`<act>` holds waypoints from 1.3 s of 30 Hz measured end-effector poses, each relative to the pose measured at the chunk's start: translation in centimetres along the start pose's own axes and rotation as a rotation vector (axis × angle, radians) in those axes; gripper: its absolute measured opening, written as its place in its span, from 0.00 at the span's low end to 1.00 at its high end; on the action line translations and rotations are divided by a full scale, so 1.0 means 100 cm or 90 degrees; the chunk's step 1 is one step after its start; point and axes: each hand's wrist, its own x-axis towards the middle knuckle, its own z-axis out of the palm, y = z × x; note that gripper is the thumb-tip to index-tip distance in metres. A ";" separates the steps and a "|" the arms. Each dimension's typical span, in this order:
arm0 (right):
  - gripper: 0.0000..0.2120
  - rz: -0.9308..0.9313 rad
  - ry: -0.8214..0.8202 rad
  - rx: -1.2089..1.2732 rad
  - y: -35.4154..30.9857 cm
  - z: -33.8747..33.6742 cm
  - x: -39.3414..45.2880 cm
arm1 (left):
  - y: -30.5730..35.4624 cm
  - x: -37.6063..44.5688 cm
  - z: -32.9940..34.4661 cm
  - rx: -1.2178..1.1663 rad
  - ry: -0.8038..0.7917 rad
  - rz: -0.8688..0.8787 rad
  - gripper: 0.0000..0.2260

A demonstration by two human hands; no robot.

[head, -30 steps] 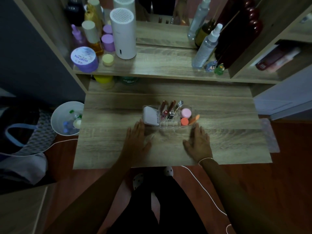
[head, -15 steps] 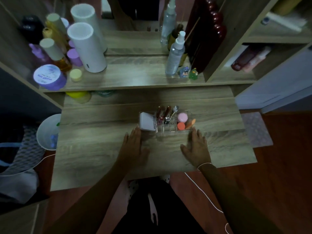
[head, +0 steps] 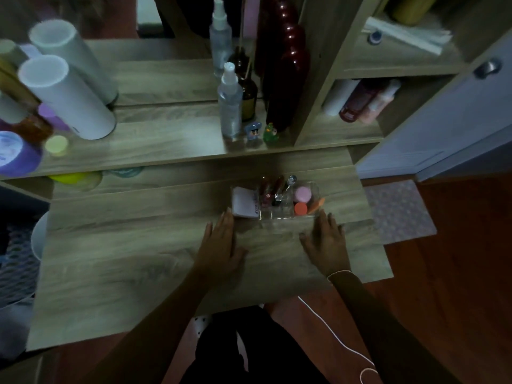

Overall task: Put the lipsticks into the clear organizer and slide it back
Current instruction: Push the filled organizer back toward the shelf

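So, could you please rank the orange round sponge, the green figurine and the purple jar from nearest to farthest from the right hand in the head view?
From the right hand:
1. Orange round sponge, in the clear organizer just beyond the fingertips.
2. Green figurine, on the upper shelf, straight back.
3. Purple jar, far left on that shelf.

Clear organizer (head: 288, 209) sits mid-desk (head: 138, 259) with lipsticks (head: 273, 191) standing in its middle slots, compact (head: 245, 203) at its left end, two round pots (head: 302, 200) at its right; left hand (head: 221, 245) and right hand (head: 327, 242) flat on desk just in front, shelf (head: 166, 145) behind.
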 end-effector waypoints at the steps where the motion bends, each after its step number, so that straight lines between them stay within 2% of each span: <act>1: 0.36 0.008 0.006 0.007 0.004 -0.003 0.004 | 0.003 0.004 0.002 0.003 0.006 0.003 0.38; 6: 0.27 0.006 0.061 0.046 0.030 -0.019 0.029 | 0.025 0.029 0.011 0.012 0.020 0.012 0.35; 16: 0.25 -0.007 0.037 0.042 0.058 -0.039 0.061 | 0.058 0.057 0.021 0.022 0.012 -0.008 0.38; 20: 0.24 -0.026 0.028 0.042 0.058 -0.042 0.066 | 0.058 0.058 0.022 0.041 0.021 -0.009 0.35; 23: 0.24 -0.032 0.014 0.040 0.058 -0.044 0.069 | 0.058 0.062 0.019 0.064 0.075 -0.018 0.30; 26: 0.26 -0.046 0.017 -0.001 0.058 -0.042 0.072 | 0.059 0.073 0.013 0.095 0.108 -0.048 0.29; 39: 0.31 -0.030 0.014 0.038 0.052 -0.028 0.076 | 0.059 0.086 0.006 0.085 0.128 -0.040 0.26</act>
